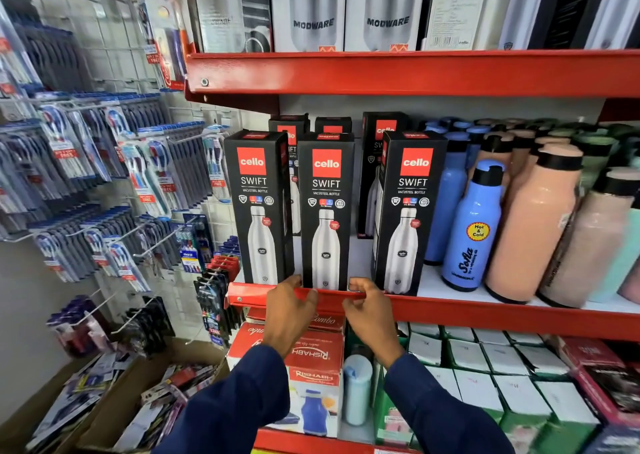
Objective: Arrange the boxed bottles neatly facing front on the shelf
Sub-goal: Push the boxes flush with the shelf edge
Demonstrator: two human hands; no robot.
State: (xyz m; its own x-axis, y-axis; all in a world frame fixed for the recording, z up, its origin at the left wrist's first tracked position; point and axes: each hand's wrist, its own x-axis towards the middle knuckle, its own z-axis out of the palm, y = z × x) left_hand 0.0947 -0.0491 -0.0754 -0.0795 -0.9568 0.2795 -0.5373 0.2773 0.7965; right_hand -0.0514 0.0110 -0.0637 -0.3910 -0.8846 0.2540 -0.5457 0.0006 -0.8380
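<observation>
Front row, middle shelf [485, 311]: three black boxed bottles, upright at the red front lip with their printed faces forward. Left box [258, 208] is turned a touch to one side, showing a sliver of its side panel; middle box [326, 211] sits square and close beside it; right box [405, 211] stands apart from the middle one with a clear gap between, also slightly angled. Second row: further boxes [382, 131] of the same kind stand behind, less evenly placed, one set well back. Left hand [289, 310] rests on the shelf lip at the foot of the middle box, fingers loosely curled, thumb reaching up beside the box's lower corner. Right hand [369, 306] mirrors it on the other corner, fingers bent over the lip; neither hand closes around anything. Loose bottles [479, 225] fill the shelf to the right. Judged status: front row largely faced; closing the gap, squaring the outer boxes and tidying the rear row appear to remain.
</observation>
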